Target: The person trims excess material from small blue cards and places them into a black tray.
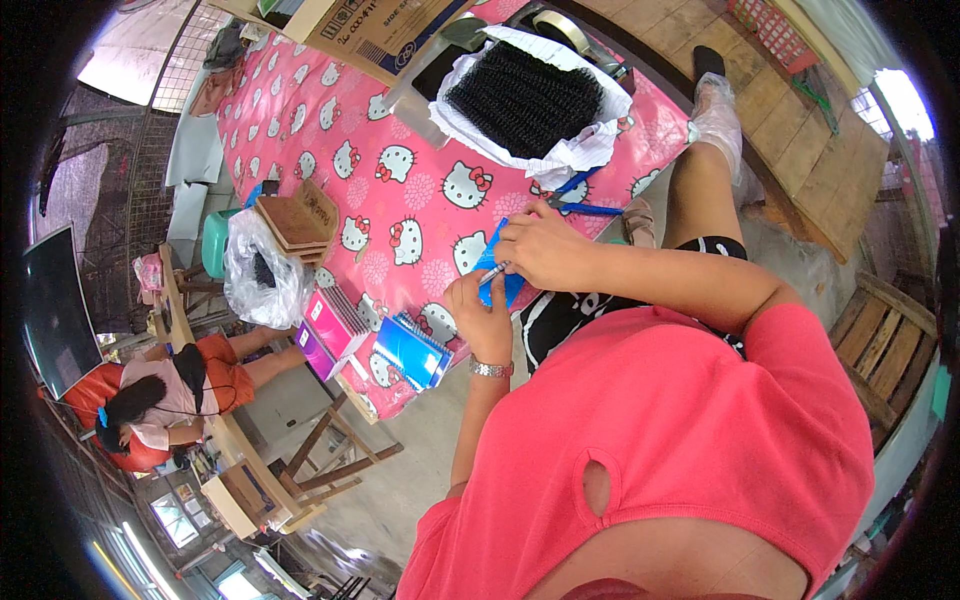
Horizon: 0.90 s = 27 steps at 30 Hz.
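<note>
At the near edge of a pink cat-patterned tablecloth [385,180] lies a blue notebook [508,291], partly covered by my hands. My left hand [482,312] has its fingers closed at the left end of a thin pale grey ribbed piece [493,273], too small to name. My right hand [540,248] rests over the notebook's far part, fingers bent and closed at the piece's other end. Beyond my right hand are blue-handled pliers [590,209]. Left of my left hand lie blue spiral notebooks [412,352] and a stack of pink-purple spiral notebooks [335,325].
A paper-lined tray of black coiled strands [525,98] stands at the back, with a cardboard box [365,35] behind it. Brown boards [298,218] and a plastic bag [262,265] are at the left. Another person [165,400] sits farther left. A wooden bench [790,130] stands at the right.
</note>
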### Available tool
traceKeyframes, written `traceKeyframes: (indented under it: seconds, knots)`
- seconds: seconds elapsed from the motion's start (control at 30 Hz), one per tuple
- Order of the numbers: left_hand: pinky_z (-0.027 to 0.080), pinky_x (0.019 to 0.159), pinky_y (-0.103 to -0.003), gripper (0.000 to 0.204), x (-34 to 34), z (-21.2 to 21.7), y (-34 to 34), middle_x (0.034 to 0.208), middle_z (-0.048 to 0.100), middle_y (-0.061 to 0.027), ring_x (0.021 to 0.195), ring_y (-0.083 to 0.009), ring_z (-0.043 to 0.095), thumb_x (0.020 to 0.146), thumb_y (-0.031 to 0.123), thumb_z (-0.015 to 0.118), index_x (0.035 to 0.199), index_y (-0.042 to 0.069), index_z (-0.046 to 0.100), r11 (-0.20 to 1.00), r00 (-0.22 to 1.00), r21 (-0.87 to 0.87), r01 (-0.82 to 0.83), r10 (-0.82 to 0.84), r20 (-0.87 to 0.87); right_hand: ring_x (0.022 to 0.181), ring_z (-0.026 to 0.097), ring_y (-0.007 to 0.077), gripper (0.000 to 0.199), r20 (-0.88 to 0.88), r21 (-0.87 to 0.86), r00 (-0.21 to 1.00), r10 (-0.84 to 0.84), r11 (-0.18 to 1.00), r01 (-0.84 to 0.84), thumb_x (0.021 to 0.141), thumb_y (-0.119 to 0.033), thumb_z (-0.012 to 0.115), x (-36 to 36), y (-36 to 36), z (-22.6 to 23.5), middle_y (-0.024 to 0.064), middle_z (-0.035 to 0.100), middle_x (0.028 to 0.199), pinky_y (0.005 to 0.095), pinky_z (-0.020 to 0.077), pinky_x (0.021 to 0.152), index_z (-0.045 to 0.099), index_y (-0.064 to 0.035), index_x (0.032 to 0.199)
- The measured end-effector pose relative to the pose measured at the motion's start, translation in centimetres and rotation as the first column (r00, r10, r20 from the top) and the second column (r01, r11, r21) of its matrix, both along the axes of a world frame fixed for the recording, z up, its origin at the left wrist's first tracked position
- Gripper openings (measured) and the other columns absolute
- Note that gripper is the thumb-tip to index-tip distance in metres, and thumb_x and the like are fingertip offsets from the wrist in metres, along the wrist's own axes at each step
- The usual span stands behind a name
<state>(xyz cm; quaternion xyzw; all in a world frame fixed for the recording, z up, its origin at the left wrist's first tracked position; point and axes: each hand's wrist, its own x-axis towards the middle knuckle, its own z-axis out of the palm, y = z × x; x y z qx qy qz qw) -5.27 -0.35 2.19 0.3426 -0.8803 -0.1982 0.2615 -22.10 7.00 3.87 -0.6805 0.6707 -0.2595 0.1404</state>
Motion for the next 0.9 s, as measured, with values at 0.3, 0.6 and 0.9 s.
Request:
traceKeyframes:
  seconds: [0.3,0.6,0.9]
  knots:
    - [0.041,0.083,-0.044,0.02,0.0,0.1,0.1,0.094,0.061,-0.0138,0.093,-0.0337,0.053,0.083,0.013,0.07,0.098,0.001,0.062,1.0,1.0,0.016,0.014,-0.014,0.027,0.103,0.055,0.0226,0.014,-0.018,-0.1,0.999,-0.049,0.994,0.047,0.08,-0.017,0.063,0.4,0.0,0.4,0.0055,0.06,0.094,0.0469,0.0376,0.09,0.065,-0.0102,0.092]
    - [0.042,0.083,-0.043,0.021,0.2,-0.1,0.0,0.094,0.061,-0.0137,0.094,-0.0333,0.053,0.081,0.01,0.071,0.098,0.001,0.063,1.0,0.999,0.017,0.01,-0.011,0.032,0.098,0.06,0.0217,0.013,-0.104,-0.045,0.994,0.022,0.999,-0.027,0.082,-0.02,0.059,0.0,-0.2,2.6,0.0038,0.064,0.09,0.0519,0.0362,0.096,0.069,-0.0121,0.085]
    - [0.043,0.083,-0.043,0.018,0.7,0.7,-0.3,0.097,0.063,-0.0146,0.095,-0.0333,0.055,0.086,0.007,0.065,0.102,0.002,0.064,0.996,0.997,0.055,0.069,-0.071,0.03,0.095,0.058,0.0225,0.011,0.087,-0.145,0.996,-0.002,0.989,0.015,0.079,-0.012,0.059,0.1,-1.1,-0.4,0.0032,0.061,0.088,0.0463,0.0364,0.086,0.068,-0.0156,0.085]
